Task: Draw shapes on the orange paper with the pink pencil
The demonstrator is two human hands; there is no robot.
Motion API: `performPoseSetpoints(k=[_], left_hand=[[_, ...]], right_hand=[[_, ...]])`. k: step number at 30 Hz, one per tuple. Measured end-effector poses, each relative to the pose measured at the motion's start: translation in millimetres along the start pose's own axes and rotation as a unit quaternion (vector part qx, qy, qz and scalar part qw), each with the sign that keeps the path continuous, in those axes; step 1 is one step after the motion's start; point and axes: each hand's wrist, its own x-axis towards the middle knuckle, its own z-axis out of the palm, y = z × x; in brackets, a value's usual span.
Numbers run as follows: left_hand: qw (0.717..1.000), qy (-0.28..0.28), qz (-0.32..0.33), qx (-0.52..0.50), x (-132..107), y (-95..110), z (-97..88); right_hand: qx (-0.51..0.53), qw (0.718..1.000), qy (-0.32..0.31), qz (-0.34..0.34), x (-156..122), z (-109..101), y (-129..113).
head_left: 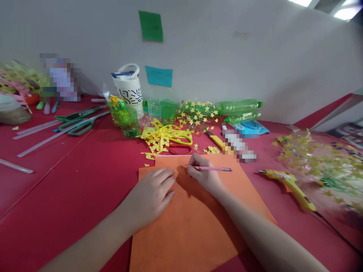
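Marking seems the step: the right hand (pixel 204 174) pinches a slim pink pencil (pixel 218 169) over flat orange paper (pixel 181 230) at twelve o'clock; the left hand (pixel 155 192) lies spread at ten. The next stroke likely wants steady paper.

Seemingly a craft workspace: 1 glue gun (pixel 295 189), yellow stars (pixel 211 150)

Orange sheet (pixel 181 234): matt, smooth paper
Pencil (pixel 214 169): smooth, metal-banded
Green bottle (pixel 241 105): glossy plastic
Glue gun (pixel 295 189): plastic, metal-tipped
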Motion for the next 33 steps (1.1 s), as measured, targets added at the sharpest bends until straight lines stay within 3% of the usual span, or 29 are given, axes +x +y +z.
performPoseSetpoints(k=[17,33], left_hand=[[1.0,-0.003,0.004,0.009,-0.9,-2.1,3.9],[1.0,-0.003,-0.005,-0.003,-1.7,-0.5,1.5]], right_hand=[[-0.017,0.997,0.061,0.044,0.9,-2.4,-3.3],[-0.029,0.999,0.01,0.015,-1.8,-2.3,-4.5]])
